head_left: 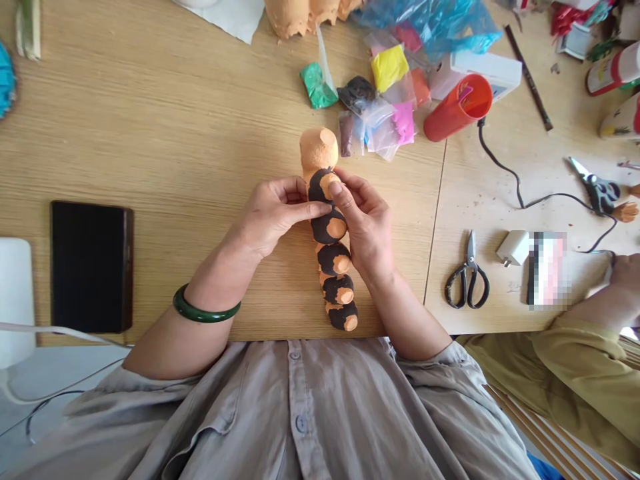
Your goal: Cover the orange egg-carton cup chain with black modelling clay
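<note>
A long row of orange bumps, an egg carton strip (327,250), lies on the table in front of me. Dark, clay-like bands cover most of its bumps, leaving round orange tips; the larger bump at the far end is bare orange. My left hand (265,217) holds it from the left, the thumb laid across the second dark band and the fingers partly hidden behind the strip. From the right, my right hand (370,217) grips it, with the thumb pressed on the dark band nearest the bare end. Both hands are closed around the upper part.
Clay packets (390,69), a red cup (457,107) and more orange egg carton (295,17) lie beyond the strip. Black-handled scissors (469,277) and a white plug (513,248) are at right, near another person's arm (600,303). A black device (90,267) lies left.
</note>
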Demonstrator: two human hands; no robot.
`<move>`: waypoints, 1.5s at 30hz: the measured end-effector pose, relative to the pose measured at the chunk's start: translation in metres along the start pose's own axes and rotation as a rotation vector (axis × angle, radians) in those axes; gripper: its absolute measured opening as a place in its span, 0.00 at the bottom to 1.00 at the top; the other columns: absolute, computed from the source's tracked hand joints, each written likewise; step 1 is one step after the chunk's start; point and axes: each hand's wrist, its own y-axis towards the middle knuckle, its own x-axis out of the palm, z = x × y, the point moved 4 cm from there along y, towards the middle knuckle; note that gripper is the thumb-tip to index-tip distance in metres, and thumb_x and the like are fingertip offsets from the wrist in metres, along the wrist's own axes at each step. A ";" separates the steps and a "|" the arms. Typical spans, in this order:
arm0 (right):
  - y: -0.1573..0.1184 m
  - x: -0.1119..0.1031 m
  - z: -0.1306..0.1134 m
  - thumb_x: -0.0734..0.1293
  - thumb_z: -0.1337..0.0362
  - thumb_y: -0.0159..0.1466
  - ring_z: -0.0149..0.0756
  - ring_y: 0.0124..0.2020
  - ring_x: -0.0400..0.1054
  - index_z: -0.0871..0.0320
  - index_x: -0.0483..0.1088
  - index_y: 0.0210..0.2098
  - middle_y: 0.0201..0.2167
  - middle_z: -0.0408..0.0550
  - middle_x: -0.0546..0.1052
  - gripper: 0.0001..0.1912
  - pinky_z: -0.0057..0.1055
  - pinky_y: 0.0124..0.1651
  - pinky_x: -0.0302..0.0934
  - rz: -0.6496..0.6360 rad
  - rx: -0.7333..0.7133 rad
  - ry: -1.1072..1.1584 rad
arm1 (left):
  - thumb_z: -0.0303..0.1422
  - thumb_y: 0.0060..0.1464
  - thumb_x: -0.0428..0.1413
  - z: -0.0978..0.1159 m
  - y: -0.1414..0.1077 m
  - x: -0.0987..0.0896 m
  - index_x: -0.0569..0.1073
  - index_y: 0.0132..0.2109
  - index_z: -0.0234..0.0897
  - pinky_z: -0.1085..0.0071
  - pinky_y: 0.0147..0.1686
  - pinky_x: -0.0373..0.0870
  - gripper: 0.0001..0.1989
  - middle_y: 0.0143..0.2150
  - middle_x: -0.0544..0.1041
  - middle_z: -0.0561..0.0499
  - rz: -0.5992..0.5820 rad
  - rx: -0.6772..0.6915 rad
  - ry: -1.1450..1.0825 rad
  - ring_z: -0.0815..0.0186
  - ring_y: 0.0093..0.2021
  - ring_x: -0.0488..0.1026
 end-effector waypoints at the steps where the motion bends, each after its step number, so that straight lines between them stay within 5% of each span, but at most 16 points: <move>1: 0.001 0.000 0.000 0.80 0.43 0.63 0.43 0.58 0.82 0.49 0.82 0.48 0.49 0.45 0.88 0.22 0.40 0.59 0.80 0.010 0.020 0.013 | 0.36 0.43 0.80 0.001 -0.001 0.001 0.85 0.34 0.38 0.65 0.46 0.83 0.14 0.36 0.86 0.51 -0.019 -0.013 -0.005 0.60 0.40 0.85; 7: 0.008 -0.002 0.004 0.79 0.34 0.61 0.41 0.47 0.83 0.50 0.80 0.41 0.41 0.46 0.86 0.27 0.36 0.48 0.80 -0.017 0.120 0.085 | 0.42 0.47 0.78 0.010 -0.004 0.004 0.85 0.37 0.37 0.55 0.52 0.85 0.17 0.41 0.88 0.44 -0.121 -0.087 -0.052 0.47 0.51 0.87; 20: 0.002 0.002 0.002 0.83 0.44 0.59 0.39 0.51 0.83 0.50 0.82 0.44 0.45 0.43 0.88 0.22 0.35 0.54 0.80 0.021 0.069 0.092 | 0.43 0.45 0.80 0.004 -0.003 0.003 0.84 0.31 0.39 0.67 0.37 0.80 0.17 0.32 0.85 0.51 0.074 0.038 0.090 0.61 0.35 0.83; 31: 0.004 -0.001 0.006 0.82 0.37 0.57 0.36 0.36 0.80 0.50 0.80 0.37 0.36 0.42 0.86 0.26 0.33 0.40 0.76 -0.026 0.169 0.131 | 0.39 0.44 0.79 0.008 -0.005 0.001 0.89 0.36 0.39 0.60 0.50 0.85 0.13 0.39 0.89 0.50 0.023 0.033 0.057 0.54 0.44 0.87; 39: 0.006 -0.002 0.005 0.81 0.33 0.57 0.34 0.33 0.78 0.51 0.80 0.37 0.32 0.42 0.84 0.29 0.34 0.39 0.77 -0.040 0.190 0.116 | 0.38 0.47 0.78 0.008 -0.008 0.002 0.91 0.40 0.39 0.56 0.60 0.83 0.13 0.41 0.89 0.49 -0.016 0.021 0.011 0.49 0.53 0.86; 45: 0.009 -0.006 0.004 0.81 0.33 0.57 0.33 0.31 0.77 0.52 0.79 0.35 0.31 0.42 0.83 0.28 0.32 0.37 0.76 -0.004 0.171 0.098 | 0.37 0.49 0.76 0.009 -0.006 0.003 0.89 0.39 0.37 0.52 0.59 0.84 0.11 0.43 0.89 0.46 -0.050 -0.076 -0.055 0.46 0.55 0.86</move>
